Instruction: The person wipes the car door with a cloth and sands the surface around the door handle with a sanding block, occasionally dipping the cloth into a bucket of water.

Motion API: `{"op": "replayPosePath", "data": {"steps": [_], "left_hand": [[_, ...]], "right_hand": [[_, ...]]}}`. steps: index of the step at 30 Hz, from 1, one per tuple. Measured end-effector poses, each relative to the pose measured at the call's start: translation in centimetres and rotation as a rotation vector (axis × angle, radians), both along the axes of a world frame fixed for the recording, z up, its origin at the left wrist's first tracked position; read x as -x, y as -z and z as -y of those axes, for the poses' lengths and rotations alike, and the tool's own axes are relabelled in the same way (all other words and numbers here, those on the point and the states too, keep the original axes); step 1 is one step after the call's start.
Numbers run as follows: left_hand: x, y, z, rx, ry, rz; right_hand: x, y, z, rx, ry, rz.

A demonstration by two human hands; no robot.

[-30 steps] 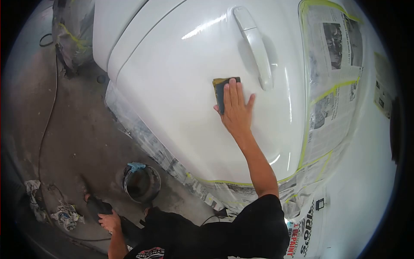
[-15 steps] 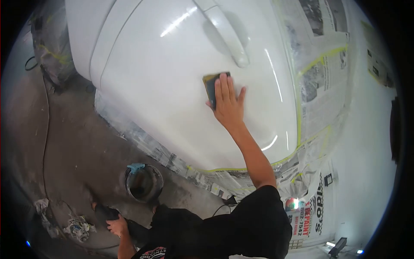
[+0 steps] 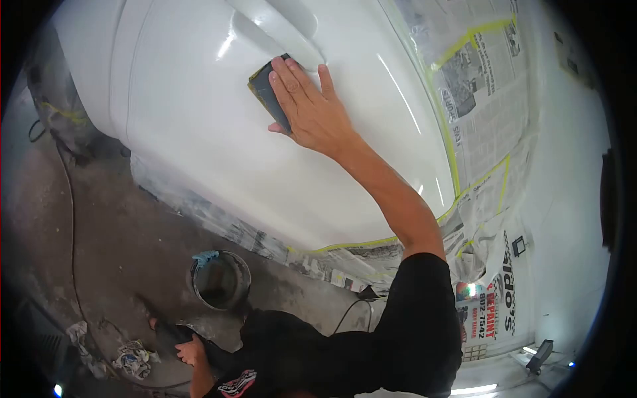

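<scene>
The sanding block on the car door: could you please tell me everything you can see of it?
The sanding block is a dark grey, flat rectangular pad with a yellowish edge, soft-looking like foam. It lies flat against the glossy white car door, just below the door handle. The right hand presses on it with spread fingers, covering its right part; only the left strip shows.

Dusty grey concrete floor point(image 3: 113, 219)

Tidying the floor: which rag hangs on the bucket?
The blue rag, draped over the bucket rim; the crumpled whitish rags lie on the floor.
</scene>
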State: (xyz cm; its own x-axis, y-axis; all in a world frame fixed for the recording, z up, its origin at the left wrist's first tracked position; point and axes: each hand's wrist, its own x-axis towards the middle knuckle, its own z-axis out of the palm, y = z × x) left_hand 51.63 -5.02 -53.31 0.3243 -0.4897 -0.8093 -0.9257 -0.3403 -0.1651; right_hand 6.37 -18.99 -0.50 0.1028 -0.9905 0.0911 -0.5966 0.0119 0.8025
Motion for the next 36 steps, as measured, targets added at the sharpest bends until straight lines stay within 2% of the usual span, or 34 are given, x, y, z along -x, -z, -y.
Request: {"op": "replayPosePath", "data": {"steps": [3, 6, 9, 13, 18, 22, 28, 31, 36], "left_hand": [[-0.6, 0.8, -0.4, 0.014, 0.006, -0.018], [-0.4, 0.6, -0.4, 0.016, -0.009, -0.015], [1.0, -1.5, 0.1, 0.037, -0.001, -0.029], [0.3, 0.8, -1.3, 0.069, 0.007, -0.035], [1.2, -0.6, -1.2, 0.072, 0.004, -0.016], [0.5, 1.0, -1.8, 0.069, 0.018, -0.023], [1.3, 0.3, -1.6, 0.076, 0.012, 0.013], [1.3, 0.4, -2.0, 0.087, 0.007, 0.02], [1.3, 1.1, -2.1, 0.094, 0.024, 0.022]], "right_hand": [[0.0, -0.7, -4.0, -0.055, 0.113, 0.018], [0.2, -0.3, -2.9, -0.034, 0.095, 0.028], [0.2, 0.2, 0.7, 0.025, -0.035, 0.004], [0.6, -0.4, -3.2, -0.004, 0.017, -0.048], [0.7, 1.0, 0.7, 0.038, -0.057, 0.016], [1.3, -0.1, -2.2, 0.009, -0.052, 0.014], [0.7, 2.2, 2.0, 0.061, -0.08, 0.033], [0.9, 0.5, -3.1, 0.02, -0.019, 0.063], [1.0, 0.5, -0.7, 0.052, -0.076, 0.067]]}}
